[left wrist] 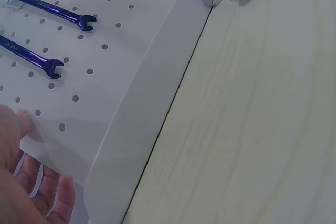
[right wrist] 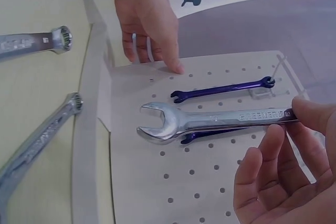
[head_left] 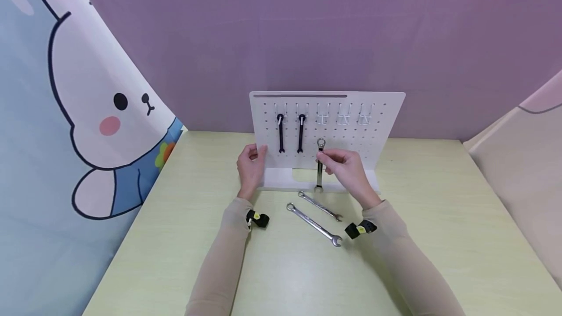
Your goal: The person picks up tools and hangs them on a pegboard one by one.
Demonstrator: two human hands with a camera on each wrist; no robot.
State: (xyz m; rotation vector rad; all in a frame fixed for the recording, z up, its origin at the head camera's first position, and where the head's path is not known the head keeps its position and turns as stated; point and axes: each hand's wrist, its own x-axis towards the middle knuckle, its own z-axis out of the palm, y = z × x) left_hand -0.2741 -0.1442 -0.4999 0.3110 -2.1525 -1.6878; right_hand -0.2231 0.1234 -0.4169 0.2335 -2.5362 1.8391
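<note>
My right hand (head_left: 349, 172) pinches a chrome combination wrench (head_left: 319, 175) by its shaft near the ring end, holding it upright before the white pegboard (head_left: 351, 148). In the right wrist view, this wrench's open end (right wrist: 167, 123) points away from the fingers and overlaps a hanging purple wrench. My left hand (head_left: 251, 172) grips the pegboard's left edge, thumb on the front face and fingers behind. Two dark purple wrenches (head_left: 281, 135) hang from hooks on the board's left half. On the table, a larger chrome wrench (head_left: 313, 224) and a smaller one (head_left: 322, 207) lie slanted.
Several clear hooks (head_left: 343, 117) without tools line the board's upper right. The board's white base (head_left: 277, 178) rests on the pale wooden table (head_left: 175, 238). A purple backdrop (head_left: 325, 38) rises behind, with a cartoon-printed curtain (head_left: 101, 194) at left.
</note>
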